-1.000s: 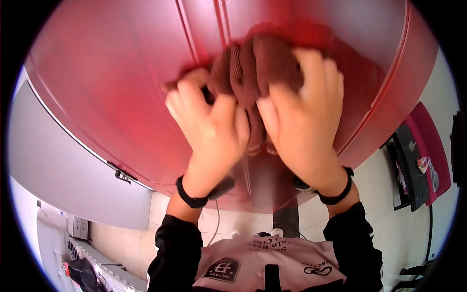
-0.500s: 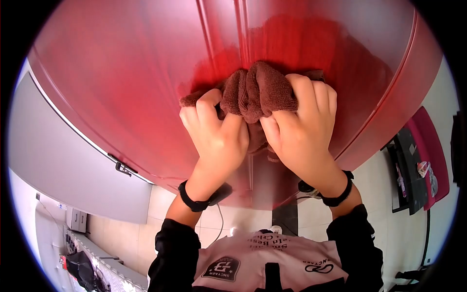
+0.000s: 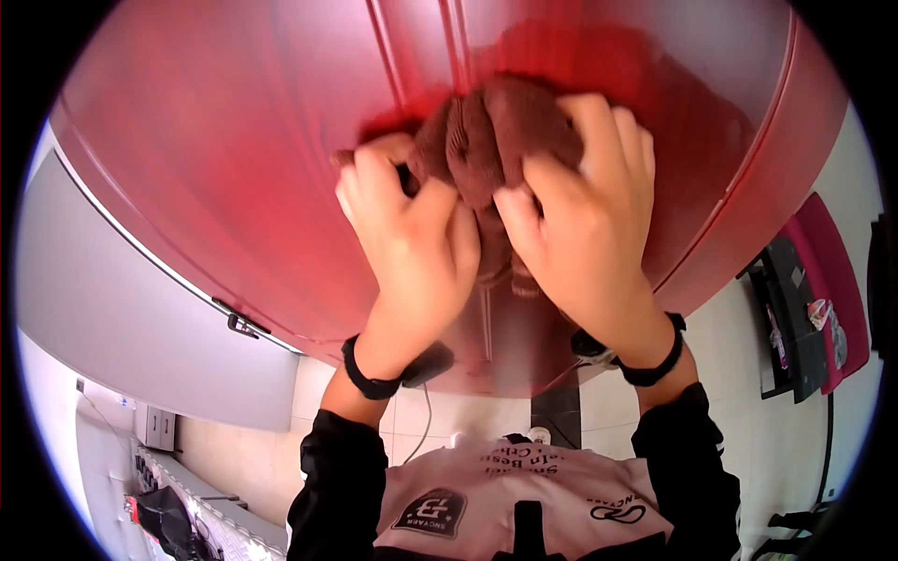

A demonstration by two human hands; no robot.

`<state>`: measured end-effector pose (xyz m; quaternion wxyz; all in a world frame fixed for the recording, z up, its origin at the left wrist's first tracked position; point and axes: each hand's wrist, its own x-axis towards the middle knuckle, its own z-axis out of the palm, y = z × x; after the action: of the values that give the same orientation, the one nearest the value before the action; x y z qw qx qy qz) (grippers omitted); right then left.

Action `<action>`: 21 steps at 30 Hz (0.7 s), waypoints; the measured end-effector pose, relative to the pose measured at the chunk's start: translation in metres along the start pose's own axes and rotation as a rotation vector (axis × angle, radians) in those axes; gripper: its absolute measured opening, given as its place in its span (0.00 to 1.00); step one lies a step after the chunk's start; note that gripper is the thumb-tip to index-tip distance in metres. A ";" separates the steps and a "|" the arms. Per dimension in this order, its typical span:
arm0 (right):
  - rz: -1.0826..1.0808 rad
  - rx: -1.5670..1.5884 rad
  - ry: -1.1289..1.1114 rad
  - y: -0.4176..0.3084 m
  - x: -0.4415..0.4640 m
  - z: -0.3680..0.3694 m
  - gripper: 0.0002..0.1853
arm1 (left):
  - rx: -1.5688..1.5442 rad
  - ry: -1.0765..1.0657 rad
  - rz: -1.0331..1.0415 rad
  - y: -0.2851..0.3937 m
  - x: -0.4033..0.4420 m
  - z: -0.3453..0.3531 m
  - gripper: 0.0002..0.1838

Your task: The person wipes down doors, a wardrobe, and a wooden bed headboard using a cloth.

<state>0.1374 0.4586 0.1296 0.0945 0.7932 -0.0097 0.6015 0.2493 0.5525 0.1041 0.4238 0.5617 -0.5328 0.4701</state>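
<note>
A bunched brown cloth [image 3: 500, 131] is pressed against a glossy red panel [image 3: 234, 168] with vertical grooves. My left hand [image 3: 407, 234] grips the cloth's left part, fingers curled into it. On the right side of the same cloth, my right hand [image 3: 589, 206] is closed, its thumb near the middle folds. Darker, wet-looking red patches show above and to the right of the cloth. Part of the cloth hangs down between my two hands.
A grey panel [image 3: 150, 309] with a black latch [image 3: 243, 323] borders the red one at left. At right are a black stand [image 3: 790, 318] and a magenta piece of furniture [image 3: 828, 280]. A cable [image 3: 426, 430] hangs over the tiled floor.
Both hands and the cloth first moved down the red panel, then back up it between the last two frames. The grip on the cloth has stayed the same.
</note>
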 end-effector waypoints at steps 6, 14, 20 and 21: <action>0.032 -0.058 0.038 0.000 -0.026 0.006 0.10 | 0.132 -0.020 0.029 0.009 -0.018 0.007 0.10; 0.034 -0.003 0.045 0.013 -0.034 -0.003 0.07 | 0.186 -0.068 -0.007 0.021 -0.024 0.011 0.18; 0.027 -0.079 0.082 0.000 0.004 -0.002 0.05 | 0.129 -0.051 -0.146 0.025 -0.018 0.011 0.16; -0.011 -0.026 0.035 -0.007 -0.001 0.011 0.05 | 0.071 -0.039 -0.240 0.022 -0.029 0.012 0.17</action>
<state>0.1484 0.4638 0.1248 0.1082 0.7814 -0.0117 0.6145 0.2285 0.5447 0.0726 0.4465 0.6449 -0.4531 0.4236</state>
